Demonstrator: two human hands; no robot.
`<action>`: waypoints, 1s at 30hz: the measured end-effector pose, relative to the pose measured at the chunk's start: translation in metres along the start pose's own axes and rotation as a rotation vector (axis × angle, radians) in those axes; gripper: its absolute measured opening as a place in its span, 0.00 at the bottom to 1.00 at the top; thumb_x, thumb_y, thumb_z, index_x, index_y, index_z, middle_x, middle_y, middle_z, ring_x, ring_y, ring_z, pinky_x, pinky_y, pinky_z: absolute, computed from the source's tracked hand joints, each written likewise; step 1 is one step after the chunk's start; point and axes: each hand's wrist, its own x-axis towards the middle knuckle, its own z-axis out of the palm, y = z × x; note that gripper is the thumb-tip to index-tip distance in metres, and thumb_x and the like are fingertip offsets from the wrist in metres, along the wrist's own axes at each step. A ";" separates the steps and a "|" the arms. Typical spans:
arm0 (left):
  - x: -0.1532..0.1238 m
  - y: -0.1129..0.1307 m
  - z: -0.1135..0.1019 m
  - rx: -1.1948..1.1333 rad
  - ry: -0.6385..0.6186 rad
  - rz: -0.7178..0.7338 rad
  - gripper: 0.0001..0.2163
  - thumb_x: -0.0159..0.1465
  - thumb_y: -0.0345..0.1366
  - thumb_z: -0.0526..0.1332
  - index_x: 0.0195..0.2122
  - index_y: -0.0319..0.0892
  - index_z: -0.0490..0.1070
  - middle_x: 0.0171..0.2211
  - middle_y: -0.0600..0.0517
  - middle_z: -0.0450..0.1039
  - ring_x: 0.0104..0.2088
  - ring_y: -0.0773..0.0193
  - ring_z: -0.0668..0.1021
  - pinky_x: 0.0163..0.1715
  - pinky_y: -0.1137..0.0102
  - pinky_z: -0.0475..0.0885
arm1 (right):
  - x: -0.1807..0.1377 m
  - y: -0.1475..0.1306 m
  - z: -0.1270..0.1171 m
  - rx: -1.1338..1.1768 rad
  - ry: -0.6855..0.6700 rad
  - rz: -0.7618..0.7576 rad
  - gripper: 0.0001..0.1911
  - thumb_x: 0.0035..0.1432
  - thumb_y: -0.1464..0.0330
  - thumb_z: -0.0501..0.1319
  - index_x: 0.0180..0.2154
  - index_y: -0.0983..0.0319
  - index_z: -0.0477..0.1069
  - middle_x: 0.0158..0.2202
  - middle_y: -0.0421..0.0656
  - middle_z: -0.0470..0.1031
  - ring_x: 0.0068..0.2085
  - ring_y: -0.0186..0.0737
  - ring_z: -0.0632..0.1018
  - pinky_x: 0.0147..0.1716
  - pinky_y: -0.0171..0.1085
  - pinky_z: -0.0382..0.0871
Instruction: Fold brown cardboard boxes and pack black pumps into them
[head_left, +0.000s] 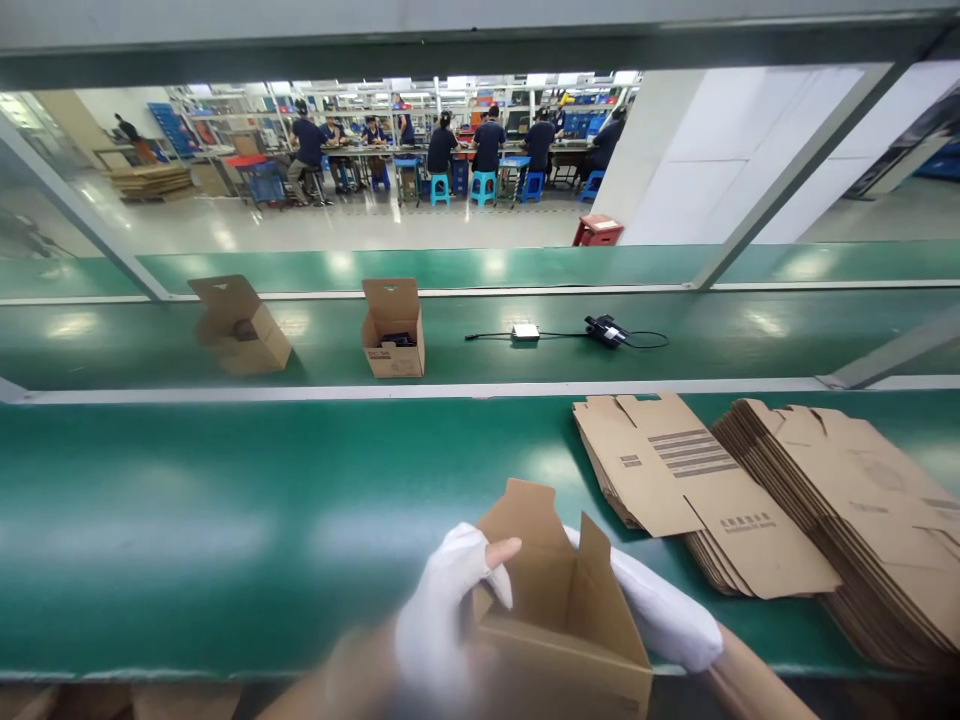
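Observation:
An unfolded cardboard box is tilted at the front edge of the green bench, its top open and flaps raised. My left hand, in a white glove with a bare thumb tip, is closed on the box's left side. My right hand, gloved in white, reaches along the right side and behind the box; the box hides its fingers. To the right lie a stack of flat cartons and a taller stack of flat cartons.
On the belt beyond the rail stand an open carton with dark items inside and a blurred open carton. A black adapter with a cable and white label lies farther right. Metal posts frame the bench; people sit in the background.

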 end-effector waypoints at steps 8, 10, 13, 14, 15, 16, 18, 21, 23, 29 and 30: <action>-0.021 0.009 -0.015 -0.293 0.025 -0.556 0.47 0.51 0.65 0.55 0.65 0.49 0.36 0.66 0.44 0.38 0.64 0.38 0.47 0.60 0.45 0.44 | 0.012 -0.010 0.020 0.263 -0.285 -0.006 0.24 0.56 0.60 0.63 0.52 0.63 0.69 0.55 0.50 0.67 0.57 0.52 0.65 0.57 0.50 0.56; -0.025 0.010 -0.017 -0.341 0.026 -0.568 0.49 0.50 0.64 0.58 0.65 0.48 0.35 0.66 0.43 0.38 0.64 0.38 0.47 0.61 0.45 0.42 | 0.013 -0.008 0.022 0.329 -0.287 0.000 0.25 0.55 0.58 0.63 0.53 0.62 0.68 0.56 0.50 0.66 0.57 0.51 0.66 0.57 0.49 0.56; -0.023 0.012 -0.017 -0.331 -0.015 -0.503 0.52 0.48 0.63 0.60 0.65 0.47 0.32 0.66 0.43 0.38 0.64 0.36 0.47 0.61 0.45 0.43 | 0.013 -0.009 0.031 0.490 -0.200 0.076 0.24 0.56 0.53 0.59 0.49 0.60 0.71 0.50 0.48 0.72 0.52 0.48 0.71 0.55 0.46 0.60; -0.022 0.014 -0.018 -0.333 -0.046 -0.494 0.52 0.47 0.64 0.60 0.65 0.48 0.31 0.66 0.44 0.38 0.64 0.36 0.47 0.61 0.45 0.44 | 0.013 -0.011 0.035 0.517 -0.152 0.118 0.23 0.55 0.53 0.58 0.47 0.60 0.72 0.46 0.47 0.74 0.50 0.47 0.73 0.53 0.45 0.61; -0.019 0.015 -0.018 -0.334 -0.076 -0.492 0.53 0.47 0.64 0.60 0.65 0.49 0.30 0.66 0.44 0.38 0.63 0.36 0.49 0.60 0.45 0.46 | 0.013 -0.013 0.040 0.519 -0.109 0.164 0.22 0.54 0.54 0.59 0.45 0.60 0.73 0.43 0.47 0.76 0.47 0.47 0.74 0.52 0.45 0.63; -0.017 0.016 -0.018 -0.335 -0.098 -0.497 0.52 0.48 0.63 0.60 0.65 0.49 0.30 0.66 0.43 0.39 0.63 0.36 0.51 0.60 0.45 0.48 | 0.013 -0.016 0.044 0.500 -0.084 0.198 0.21 0.53 0.57 0.61 0.45 0.61 0.72 0.42 0.47 0.76 0.46 0.47 0.75 0.51 0.45 0.64; -0.014 0.018 -0.018 -0.331 -0.108 -0.504 0.52 0.47 0.63 0.61 0.65 0.48 0.32 0.65 0.42 0.43 0.61 0.36 0.55 0.59 0.44 0.50 | 0.014 -0.021 0.048 0.439 -0.103 0.221 0.23 0.49 0.63 0.63 0.48 0.62 0.70 0.42 0.48 0.76 0.44 0.49 0.76 0.48 0.46 0.66; -0.013 0.018 -0.017 -0.316 -0.068 -0.502 0.53 0.45 0.64 0.61 0.65 0.47 0.36 0.62 0.39 0.50 0.59 0.36 0.60 0.57 0.43 0.53 | 0.016 -0.027 0.042 0.355 -0.188 0.172 0.27 0.48 0.67 0.62 0.52 0.61 0.66 0.45 0.48 0.74 0.46 0.48 0.75 0.49 0.46 0.65; -0.015 0.016 -0.016 -0.299 -0.044 -0.488 0.51 0.45 0.64 0.61 0.64 0.47 0.39 0.58 0.39 0.56 0.57 0.37 0.63 0.56 0.43 0.55 | 0.017 -0.031 0.029 0.239 -0.248 0.125 0.27 0.49 0.64 0.62 0.53 0.61 0.66 0.47 0.47 0.73 0.48 0.47 0.73 0.51 0.45 0.63; -0.023 0.007 -0.017 -0.186 -0.063 -0.361 0.45 0.45 0.60 0.63 0.61 0.44 0.51 0.46 0.42 0.68 0.50 0.42 0.70 0.57 0.45 0.52 | 0.023 -0.066 0.011 -0.312 -0.465 0.136 0.29 0.52 0.54 0.61 0.52 0.61 0.67 0.53 0.46 0.69 0.53 0.48 0.69 0.50 0.43 0.63; -0.023 0.007 -0.018 -0.162 -0.088 -0.358 0.44 0.46 0.59 0.62 0.60 0.43 0.52 0.46 0.42 0.68 0.49 0.43 0.70 0.56 0.46 0.53 | 0.027 -0.074 0.015 -0.436 -0.477 0.168 0.26 0.53 0.54 0.60 0.50 0.61 0.68 0.49 0.46 0.72 0.49 0.47 0.72 0.45 0.41 0.66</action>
